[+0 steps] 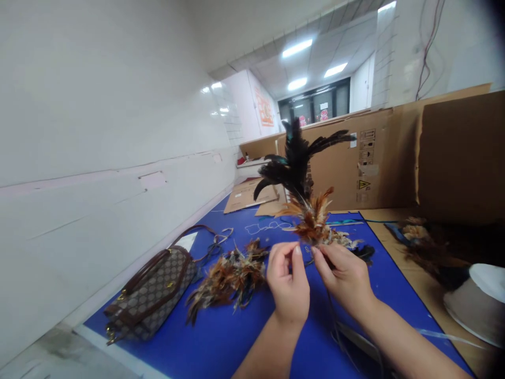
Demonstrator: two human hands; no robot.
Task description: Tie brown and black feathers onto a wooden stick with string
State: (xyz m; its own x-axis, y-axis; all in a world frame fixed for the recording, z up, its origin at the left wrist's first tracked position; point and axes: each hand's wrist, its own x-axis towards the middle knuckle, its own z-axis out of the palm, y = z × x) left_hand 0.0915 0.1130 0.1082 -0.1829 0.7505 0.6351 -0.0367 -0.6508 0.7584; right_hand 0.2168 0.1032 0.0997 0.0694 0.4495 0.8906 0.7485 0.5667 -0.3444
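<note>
Pinching the feather bundle (307, 210) base, right fingers (321, 258) closed; left fingers (294, 258) seemingly touching

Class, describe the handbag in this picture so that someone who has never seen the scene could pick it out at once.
Start at the blue table cover and follow its left edge along the white wall. The handbag lies there, left of a loose feather pile. Alone among feathers and cardboard, it is checked grey-brown with dark brown handles.

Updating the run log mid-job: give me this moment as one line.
right hand: fingers pinch upright brown-and-black feather bundle | left hand: fingers at bundle base | loose brown feather pile on blue table mat | checked brown handbag left
</note>
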